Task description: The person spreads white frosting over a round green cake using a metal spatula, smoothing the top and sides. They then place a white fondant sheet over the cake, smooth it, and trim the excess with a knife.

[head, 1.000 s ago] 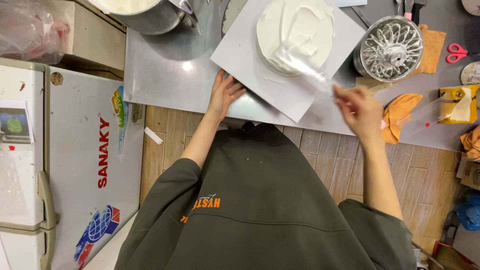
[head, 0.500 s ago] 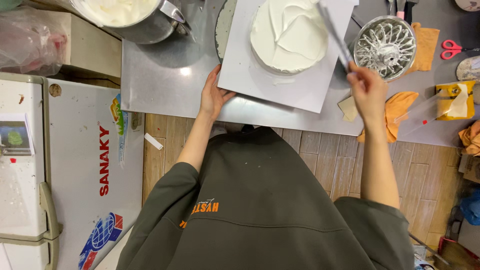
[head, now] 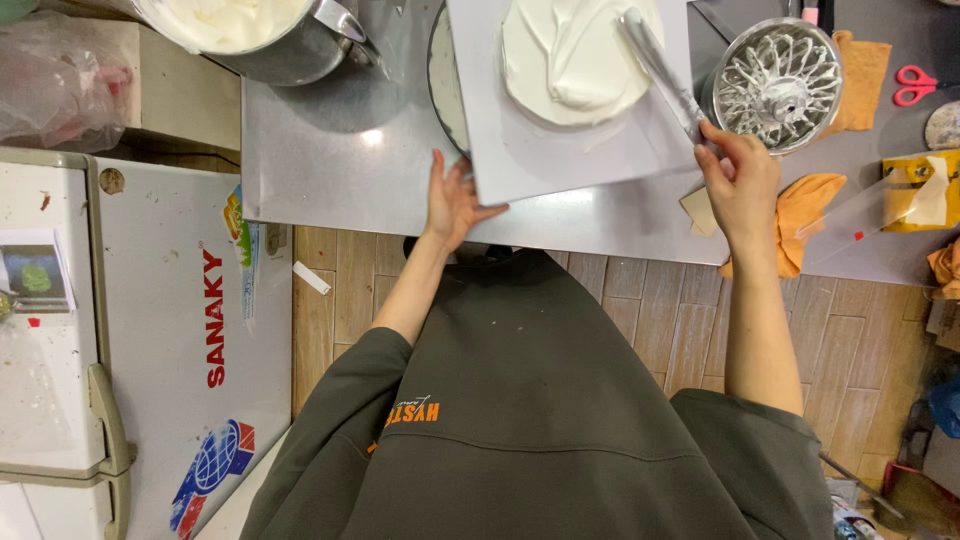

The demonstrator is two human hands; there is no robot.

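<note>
Head camera first: what has each hand got?

— The right hand (head: 742, 182) has its fingers curled tight around the handle of a long metal spatula (head: 660, 70), whose blade slants up and left across the top of the cake (head: 575, 55). The left hand (head: 452, 200) lies with fingers spread at the lower left corner of the grey board (head: 560, 160), the thumb along the board's edge; I cannot tell whether it grips that edge or only steadies it.

Head camera again: where does the cake sit?

— On the grey board, covered in white cream, on the steel table (head: 340, 170). A round turntable edge (head: 440, 85) shows under the board's left side. Just right of the cake is a metal whisk bowl (head: 778, 85). A steel pot of cream (head: 250, 35) stands at the table's far left, orange cloths (head: 815, 205) lie near the right wrist, and red scissors (head: 925, 85) lie further right.
</note>
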